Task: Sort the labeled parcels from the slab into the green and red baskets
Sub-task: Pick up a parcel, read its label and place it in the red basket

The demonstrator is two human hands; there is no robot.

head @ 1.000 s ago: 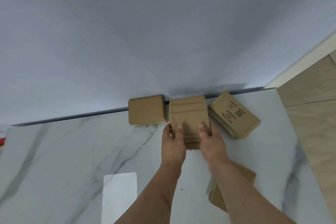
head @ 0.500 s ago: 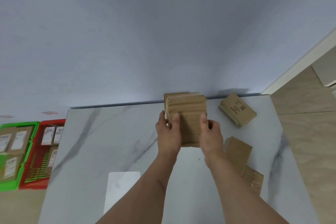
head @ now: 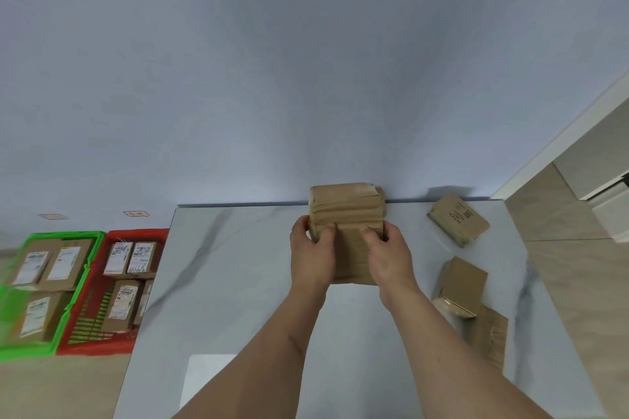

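A brown cardboard parcel (head: 345,211) is held up over the marble slab (head: 238,282) near its far edge. My left hand (head: 311,257) grips its left side and my right hand (head: 389,257) grips its right side, thumbs on the near face. No label shows on the side facing me. The green basket (head: 61,316) and the red basket (head: 98,326) stand on the floor left of the slab, both holding labeled parcels.
A printed box (head: 457,221) lies at the slab's far right. Another box (head: 461,286) and a flat cardboard piece (head: 490,340) lie along the right edge. A wall rises behind the slab. A white glare patch (head: 204,374) marks the near slab.
Both hands have lifted the parcel off the slab and drawn it up. The view has swung left and back, bringing the two baskets into sight.
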